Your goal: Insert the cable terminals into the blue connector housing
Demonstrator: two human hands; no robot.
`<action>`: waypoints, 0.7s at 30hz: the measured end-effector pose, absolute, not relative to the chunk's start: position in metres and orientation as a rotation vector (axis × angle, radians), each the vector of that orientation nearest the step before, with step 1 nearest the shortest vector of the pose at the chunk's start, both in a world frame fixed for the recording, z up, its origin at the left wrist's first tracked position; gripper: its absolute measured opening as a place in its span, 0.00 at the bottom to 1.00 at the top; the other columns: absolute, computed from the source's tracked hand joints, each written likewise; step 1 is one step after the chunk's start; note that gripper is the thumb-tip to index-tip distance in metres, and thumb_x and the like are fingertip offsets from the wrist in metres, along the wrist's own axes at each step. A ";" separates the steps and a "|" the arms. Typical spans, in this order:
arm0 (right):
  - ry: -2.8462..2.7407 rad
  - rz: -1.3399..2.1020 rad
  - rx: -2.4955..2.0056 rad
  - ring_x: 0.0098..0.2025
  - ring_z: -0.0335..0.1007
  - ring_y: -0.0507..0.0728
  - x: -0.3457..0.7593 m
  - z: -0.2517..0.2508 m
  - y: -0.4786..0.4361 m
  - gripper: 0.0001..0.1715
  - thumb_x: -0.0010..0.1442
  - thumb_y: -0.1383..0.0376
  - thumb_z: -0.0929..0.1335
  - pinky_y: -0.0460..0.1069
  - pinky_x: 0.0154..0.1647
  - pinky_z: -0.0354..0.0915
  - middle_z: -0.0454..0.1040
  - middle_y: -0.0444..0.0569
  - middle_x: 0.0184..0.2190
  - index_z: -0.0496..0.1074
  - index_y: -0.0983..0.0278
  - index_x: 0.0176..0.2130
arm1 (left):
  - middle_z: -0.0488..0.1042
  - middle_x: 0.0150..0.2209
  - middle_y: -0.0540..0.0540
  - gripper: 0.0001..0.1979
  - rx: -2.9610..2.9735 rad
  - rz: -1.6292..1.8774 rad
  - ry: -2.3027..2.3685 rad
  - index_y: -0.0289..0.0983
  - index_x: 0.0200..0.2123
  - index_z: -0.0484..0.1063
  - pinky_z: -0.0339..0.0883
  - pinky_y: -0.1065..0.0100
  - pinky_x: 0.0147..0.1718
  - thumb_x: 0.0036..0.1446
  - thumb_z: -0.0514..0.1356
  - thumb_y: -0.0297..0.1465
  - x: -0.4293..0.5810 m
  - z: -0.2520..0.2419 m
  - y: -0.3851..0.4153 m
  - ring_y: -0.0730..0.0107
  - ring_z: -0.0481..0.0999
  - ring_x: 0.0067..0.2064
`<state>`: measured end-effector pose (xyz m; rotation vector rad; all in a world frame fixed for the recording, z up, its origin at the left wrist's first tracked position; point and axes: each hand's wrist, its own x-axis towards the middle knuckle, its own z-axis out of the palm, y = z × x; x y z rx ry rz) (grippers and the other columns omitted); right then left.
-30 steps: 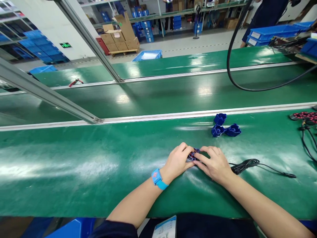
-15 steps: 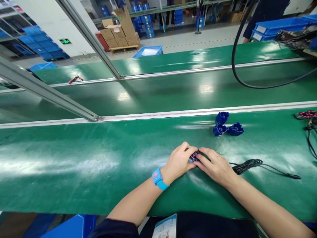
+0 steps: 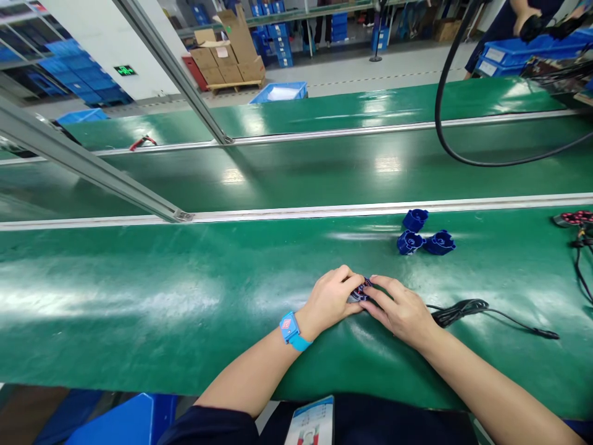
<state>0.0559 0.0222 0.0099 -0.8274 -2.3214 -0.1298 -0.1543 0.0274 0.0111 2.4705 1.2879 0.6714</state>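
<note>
Between my two hands sits a small round dark blue part with reddish bits inside (image 3: 360,290), partly covered by fingers. My left hand (image 3: 331,298), with a light blue strap on its wrist, is closed round the part's left side. From the right, my right hand (image 3: 402,311) grips the same part, thumb and fingers pressed at its edge. A bundled black cable (image 3: 463,311) lies on the green bench beside my right wrist; whether it joins the part is hidden. Three dark blue plastic cups (image 3: 410,241) stand together beyond my right hand.
A metal rail (image 3: 296,214) runs along the bench's far side, with a slanted post (image 3: 152,201) at left. A black hose (image 3: 440,117) hangs at upper right. A part with red beads (image 3: 577,218) lies at the right edge. Another person's hand (image 3: 525,18) shows at the back.
The view has shifted slightly. My hands stay on the round part with only small finger movement. At the back right, another person's hands holding something black have come into view.
</note>
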 end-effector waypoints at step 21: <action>-2.326 0.042 -0.928 0.47 0.68 0.60 0.052 0.000 0.026 0.21 0.67 0.61 0.69 0.54 0.48 0.71 0.71 0.58 0.48 0.70 0.69 0.55 | 0.72 0.42 0.47 0.25 2.310 0.811 1.312 0.41 0.47 0.61 0.75 0.61 0.40 0.52 0.71 0.37 -0.154 -0.003 0.030 0.60 0.78 0.41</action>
